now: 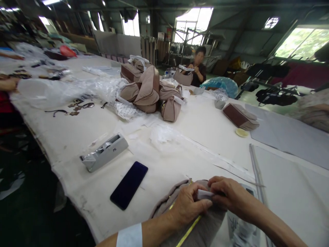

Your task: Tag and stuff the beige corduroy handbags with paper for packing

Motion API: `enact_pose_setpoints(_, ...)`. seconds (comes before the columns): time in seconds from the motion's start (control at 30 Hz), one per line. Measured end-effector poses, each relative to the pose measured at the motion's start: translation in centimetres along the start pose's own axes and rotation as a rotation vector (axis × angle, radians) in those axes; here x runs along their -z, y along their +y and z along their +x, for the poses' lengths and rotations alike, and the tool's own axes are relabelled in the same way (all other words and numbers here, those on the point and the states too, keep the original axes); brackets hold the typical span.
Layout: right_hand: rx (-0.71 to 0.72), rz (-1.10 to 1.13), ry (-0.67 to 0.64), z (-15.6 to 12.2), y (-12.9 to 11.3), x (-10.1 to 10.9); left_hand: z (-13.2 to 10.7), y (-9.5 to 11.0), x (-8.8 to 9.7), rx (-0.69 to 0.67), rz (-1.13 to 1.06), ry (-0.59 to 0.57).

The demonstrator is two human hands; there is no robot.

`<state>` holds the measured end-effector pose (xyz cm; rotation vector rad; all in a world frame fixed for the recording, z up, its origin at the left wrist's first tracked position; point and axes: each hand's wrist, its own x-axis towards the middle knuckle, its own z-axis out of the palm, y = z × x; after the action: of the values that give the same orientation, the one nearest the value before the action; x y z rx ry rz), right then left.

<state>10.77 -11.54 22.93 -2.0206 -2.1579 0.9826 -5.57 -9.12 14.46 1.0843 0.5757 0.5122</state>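
Left hand (pixel 189 207): fingers curled, pinching white tag (pixel 205 194) from its near end
Right hand (pixel 232 192): fingers pressed together, pinching tag's other end
Taupe zippered bag (pixel 208 228): directly beneath both hands

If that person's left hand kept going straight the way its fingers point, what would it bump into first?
The left hand would probably meet the small white tab first. Its fingertips seem to be touching it, just short of the right hand, though depth is hard to judge from this view.

The left hand (pixel 190 209) and right hand (pixel 232 193) hide part of the zippered bag (pixel 203 230), cut off below.
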Motion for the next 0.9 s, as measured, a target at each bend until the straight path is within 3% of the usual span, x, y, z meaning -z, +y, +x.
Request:
enact_pose_setpoints(0.2,0.114,0.139,0.026,-0.7,1.0,0.6,0.6,0.7,-0.7,0.056,0.090,0.118)
enact_pose_setpoints(0.37,0.071,0.246,0.135,-1.1,2.5,0.3,1.3,-0.1,-1.2,0.159,-0.033,0.094)
enact_pose_setpoints(0.53,0.035,0.299,0.154,-1.7,2.7,-0.2,1.1,-0.5,-1.9,0.187,-0.021,0.062)
enact_pose_setpoints(0.73,0.034,0.193,0.042,-1.9,2.2,0.3,0.4,-0.1,-2.1,0.188,0.007,0.120)
enact_pose_setpoints(0.9,0.010,0.171,-0.006,-1.0,1.6,0.4,0.0,0.4,-2.1,0.103,0.124,0.138)
